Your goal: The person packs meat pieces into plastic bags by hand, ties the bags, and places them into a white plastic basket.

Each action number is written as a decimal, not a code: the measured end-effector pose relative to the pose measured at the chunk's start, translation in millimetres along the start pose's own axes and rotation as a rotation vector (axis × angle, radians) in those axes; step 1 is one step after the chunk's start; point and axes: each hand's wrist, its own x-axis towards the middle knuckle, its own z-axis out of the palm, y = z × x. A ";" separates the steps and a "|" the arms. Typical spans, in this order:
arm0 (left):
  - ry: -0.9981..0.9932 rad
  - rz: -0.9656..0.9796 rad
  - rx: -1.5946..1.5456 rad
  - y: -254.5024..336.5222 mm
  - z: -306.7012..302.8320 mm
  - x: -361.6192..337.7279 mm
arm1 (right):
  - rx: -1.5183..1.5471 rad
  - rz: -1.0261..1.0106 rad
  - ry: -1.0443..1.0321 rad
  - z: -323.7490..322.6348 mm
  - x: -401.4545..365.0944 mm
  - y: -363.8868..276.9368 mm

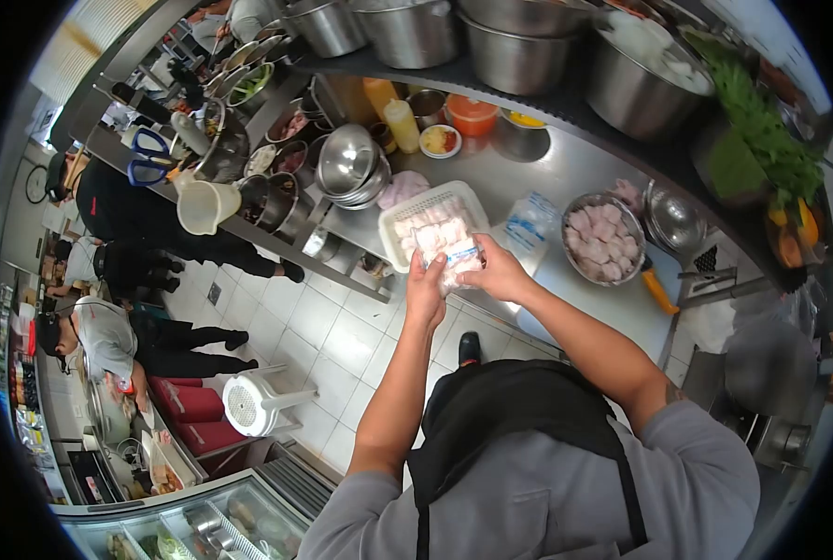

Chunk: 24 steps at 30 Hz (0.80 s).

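Observation:
Between my two hands is a clear plastic bag of pale raw meat pieces [444, 237], with blue print on it. My left hand [427, 287] grips its left side, thumb on top. From the right, my right hand [501, 272] holds the lower edge the same way. Just behind the bag stands a white plastic basket [392, 220] with more packed pale pieces in it. To the right lie blue-printed plastic bags [531, 222] on the steel counter. A steel bowl [637, 224] of pale pieces sits farther right on a white cutting board [566, 322].
A yellow-handled knife [660, 287] lies beside the bowl. Stacked steel bowls [349, 159], a squeeze bottle [402, 125] and an orange container [472, 114] stand on the counter. Large pots [517, 51] line the shelf above. A white stool [247, 405] and a co-worker [108, 331] are at left.

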 end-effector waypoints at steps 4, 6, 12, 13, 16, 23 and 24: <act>0.056 -0.065 -0.014 17.9 -48.3 40.7 | 0.031 -0.010 -0.041 31.6 58.9 1.7; 0.089 -0.089 0.035 22.1 -65.0 70.8 | 0.020 -0.036 -0.006 52.9 103.9 29.6; 0.361 -0.167 0.554 1.3 -108.9 135.9 | -0.057 0.093 -0.070 58.8 159.7 37.2; 0.408 -0.155 0.773 4.1 -109.1 140.0 | -0.060 0.129 -0.106 54.2 154.1 25.1; 0.250 -0.266 1.718 50.0 -65.4 121.6 | -0.233 0.054 -0.094 54.7 154.6 27.5; 0.037 -0.135 1.872 78.8 -77.7 130.9 | -0.417 -0.078 -0.116 57.7 150.5 21.0; 0.028 -0.092 1.832 83.4 -82.4 127.2 | -0.387 -0.097 -0.128 56.3 151.9 26.2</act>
